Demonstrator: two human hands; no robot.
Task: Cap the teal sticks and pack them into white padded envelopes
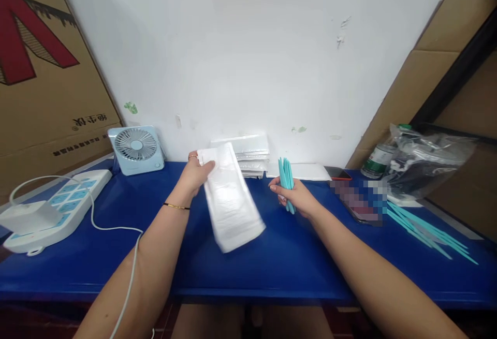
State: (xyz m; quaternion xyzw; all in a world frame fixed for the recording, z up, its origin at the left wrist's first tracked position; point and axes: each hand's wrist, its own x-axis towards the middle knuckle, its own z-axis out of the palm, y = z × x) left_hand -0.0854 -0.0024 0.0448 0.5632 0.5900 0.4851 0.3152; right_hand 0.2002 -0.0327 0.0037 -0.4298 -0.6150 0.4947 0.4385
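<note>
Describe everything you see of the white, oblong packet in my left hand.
The white, oblong packet is flat and glossy, with wrinkled film that looks like thin plastic. Near its lower end a crease runs across, and the edges there are slightly blurred. Your left hand holds it by the upper left corner. It slants, lower end toward the right, over the smooth blue tabletop; whether it touches that surface is unclear. Its top partly hides a stack of flat white packets behind.

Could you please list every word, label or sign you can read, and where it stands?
"绝尘侠®", apparently, upside down: cardboard box.
Line beneath it: too small to read.
Green label on the container: too blurred.
White packet in the left hand: none visible.
</note>
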